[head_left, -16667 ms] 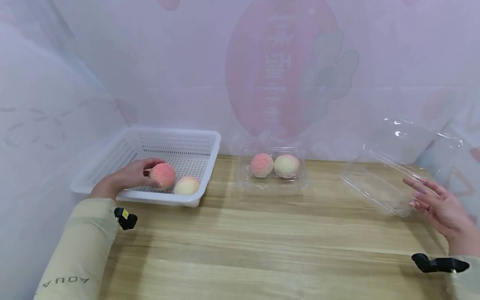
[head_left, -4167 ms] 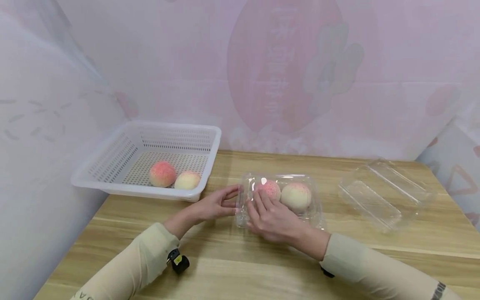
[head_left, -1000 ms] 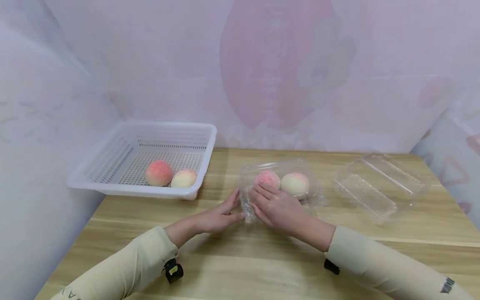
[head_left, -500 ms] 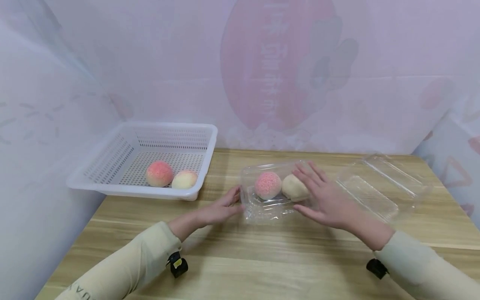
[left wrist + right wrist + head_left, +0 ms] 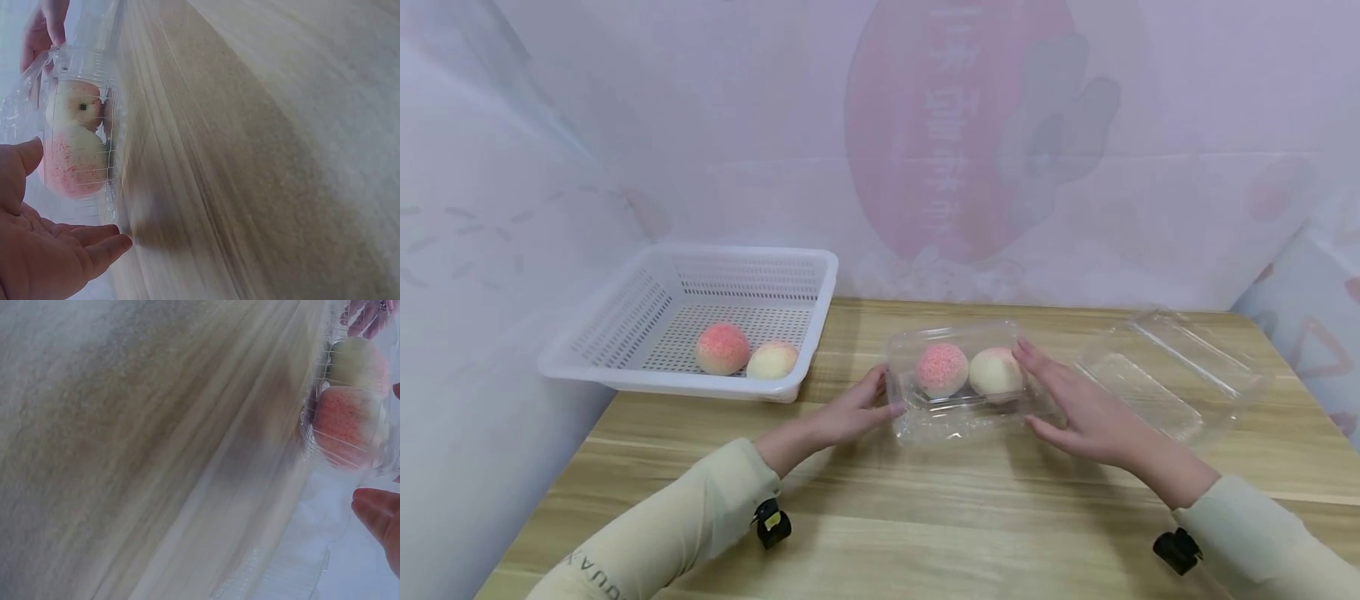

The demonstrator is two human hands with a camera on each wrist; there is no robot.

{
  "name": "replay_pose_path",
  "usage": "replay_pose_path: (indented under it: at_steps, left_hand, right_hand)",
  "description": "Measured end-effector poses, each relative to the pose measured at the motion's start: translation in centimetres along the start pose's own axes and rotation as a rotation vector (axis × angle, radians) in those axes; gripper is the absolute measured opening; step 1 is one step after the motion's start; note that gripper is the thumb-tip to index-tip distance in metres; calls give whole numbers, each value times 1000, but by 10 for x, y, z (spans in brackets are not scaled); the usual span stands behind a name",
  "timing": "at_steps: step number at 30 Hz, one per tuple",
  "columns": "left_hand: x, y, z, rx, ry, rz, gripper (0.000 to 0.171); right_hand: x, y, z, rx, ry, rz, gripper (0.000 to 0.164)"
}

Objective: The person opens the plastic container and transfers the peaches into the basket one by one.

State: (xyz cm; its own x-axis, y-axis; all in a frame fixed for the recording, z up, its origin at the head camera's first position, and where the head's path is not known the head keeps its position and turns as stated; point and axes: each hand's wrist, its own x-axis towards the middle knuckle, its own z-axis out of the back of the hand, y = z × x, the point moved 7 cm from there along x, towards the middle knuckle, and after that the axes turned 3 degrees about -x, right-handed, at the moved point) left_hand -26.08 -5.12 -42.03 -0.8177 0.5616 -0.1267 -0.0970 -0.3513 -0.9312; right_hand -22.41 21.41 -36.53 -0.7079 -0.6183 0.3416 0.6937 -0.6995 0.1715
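A clear plastic clamshell box [image 5: 958, 421] stands mid-table with two peaches inside, a pink one [image 5: 942, 370] on the left and a pale one [image 5: 996, 372] on the right. Whether its lid is fully fastened cannot be made out. My left hand [image 5: 850, 412] is at the box's left end, thumb near the front corner and fingers along the side. In the left wrist view the fingers [image 5: 103, 247] look fairly straight, thumb apart. At the right end is my right hand [image 5: 1093, 417], its extended fingers by the box's upper edge and its thumb in front.
At the left, a white perforated basket [image 5: 829, 287] holds a pink peach [image 5: 722, 349] and a pale peach [image 5: 772, 360]. Another clear plastic box [image 5: 1180, 367] lies to the right with nothing inside. A printed cloth [image 5: 760, 125] hangs behind the wooden table [image 5: 925, 525].
Since one second ago my right hand has moved from the box's front left to its right end. My left hand stays at the left end. Earlier, the box was pulled nearer.
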Motion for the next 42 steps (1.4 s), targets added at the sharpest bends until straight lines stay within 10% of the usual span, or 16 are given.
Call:
replay_pose_path:
  at_steps: [19, 31, 42]
  left_hand:
    - [10, -2, 15, -73, 8, 34, 75]
    - [8, 2, 18, -68, 38, 40, 75]
    - [2, 6, 17, -102, 50, 61, 78]
  right_hand:
    - [7, 18, 13, -119, -48, 177, 65]
    - [6, 19, 27, -157, -19, 147, 66]
    - [17, 10, 49, 55, -65, 77, 63]
